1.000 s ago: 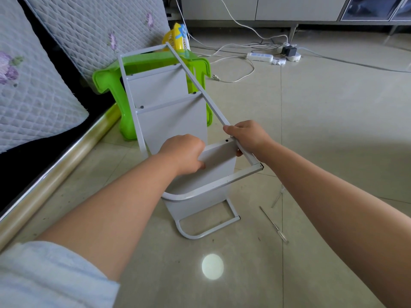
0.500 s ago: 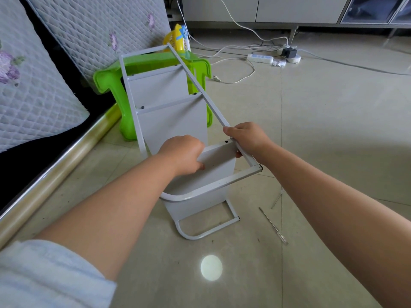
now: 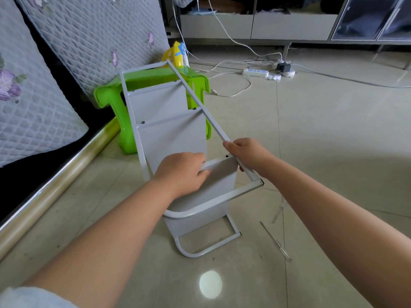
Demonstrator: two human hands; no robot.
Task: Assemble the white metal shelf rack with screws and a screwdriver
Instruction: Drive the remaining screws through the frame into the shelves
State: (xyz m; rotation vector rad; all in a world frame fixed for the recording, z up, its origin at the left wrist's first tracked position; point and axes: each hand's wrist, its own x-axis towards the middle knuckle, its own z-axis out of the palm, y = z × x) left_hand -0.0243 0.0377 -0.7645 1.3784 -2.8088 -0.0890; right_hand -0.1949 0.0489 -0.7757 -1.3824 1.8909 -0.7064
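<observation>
— What's the floor like, and the room round it?

— Pale glossy floor tiles [image 3: 322, 134], with a bright round spot of light [image 3: 210, 284] on them near the bottom edge of the view. Along the left runs a brass-coloured rail [image 3: 55, 185], and above it lean quilted grey cushions [image 3: 93, 34] with purple flowers. At the far wall stands a low grey cabinet [image 3: 255, 25]; its right end has dark glass doors, and what lies behind them is too dim to make out. White cables trail down from it to a power strip [image 3: 255, 72] on the floor.

— Anything that holds something?

— A yellow plastic item [image 3: 175, 54] peeks out behind a green plastic stool [image 3: 124, 138]; I cannot tell what it is or whether anything is in it.

— And the rack?

— The white metal shelf rack [image 3: 173, 130] lies on its side in the middle of the floor, its far end up against the green stool, two shelf panels already fixed between the side frames.

— The hands?

— The left hand [image 3: 181, 172] is curled round the edge of the nearest shelf panel [image 3: 220, 167]. The right hand [image 3: 246, 152] grips the rack's upper side bar, thumb on top, right beside a screw hole.

— The screwdriver?

— The screwdriver [image 3: 275, 241] lies on the tiles to the right of the rack's near end, apart from both hands.
</observation>
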